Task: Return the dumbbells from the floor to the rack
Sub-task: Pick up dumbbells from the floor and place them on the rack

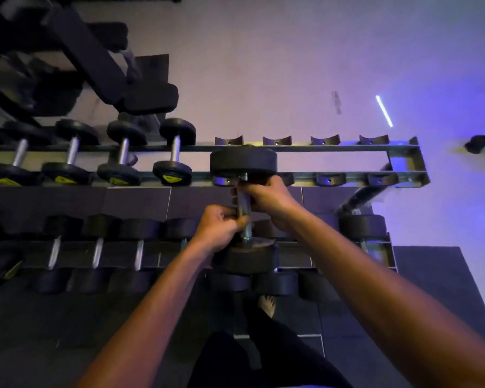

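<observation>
Head view looks down two forearms to a dumbbell (244, 208) carried lengthwise out toward the top tier of the rack (347, 148). The left hand (221, 225) is wrapped round the near part of the steel handle and the right hand (266, 193) round the far part — both closed tight on the bar, one just behind the other. The far head is level with the top-tier rails by the first bare saddle (228, 141), right of four smaller dumbbells (174, 152) already seated; the near head hangs over the lower tier. Whether the far head touches the rail yet I cannot tell.

The thick black heads and the two-handed hold suggest a heavy, rigid load. The handle is bare metal — probably slick — so the bar between the heads looks like the only sound place to grip, and fingers there risk a pinch against the saddles as it settles.
</observation>
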Motion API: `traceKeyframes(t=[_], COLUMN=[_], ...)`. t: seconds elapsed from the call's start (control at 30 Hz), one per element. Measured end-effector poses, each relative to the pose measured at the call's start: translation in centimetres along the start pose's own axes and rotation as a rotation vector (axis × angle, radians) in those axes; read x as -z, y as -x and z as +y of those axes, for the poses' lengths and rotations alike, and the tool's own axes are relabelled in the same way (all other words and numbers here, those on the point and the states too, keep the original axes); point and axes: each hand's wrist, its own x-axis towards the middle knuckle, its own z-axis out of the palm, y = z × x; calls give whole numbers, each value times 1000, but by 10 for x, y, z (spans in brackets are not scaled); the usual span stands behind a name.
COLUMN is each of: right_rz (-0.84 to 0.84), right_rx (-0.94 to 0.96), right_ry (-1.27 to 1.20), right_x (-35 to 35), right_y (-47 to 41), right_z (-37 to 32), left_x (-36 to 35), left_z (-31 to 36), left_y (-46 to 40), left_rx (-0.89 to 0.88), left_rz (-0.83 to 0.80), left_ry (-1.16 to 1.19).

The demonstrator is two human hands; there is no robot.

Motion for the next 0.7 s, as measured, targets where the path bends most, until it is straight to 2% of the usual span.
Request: traceKeyframes(t=[0.1,0.4,0.7], right_rz=[8,110,258], right_rx=[-39,-207,-268], right_ry=[43,103,377], right_x=[-6,-22,-34], right_y=[-77,-282,-409], right_z=[-6,-3,38], left_x=[15,49,53], left_z=[14,28,1], left_y=[-71,-268,-391], left_rx=[75,140,303], left_rz=[19,36,24], left_ry=[-20,-174,-160])
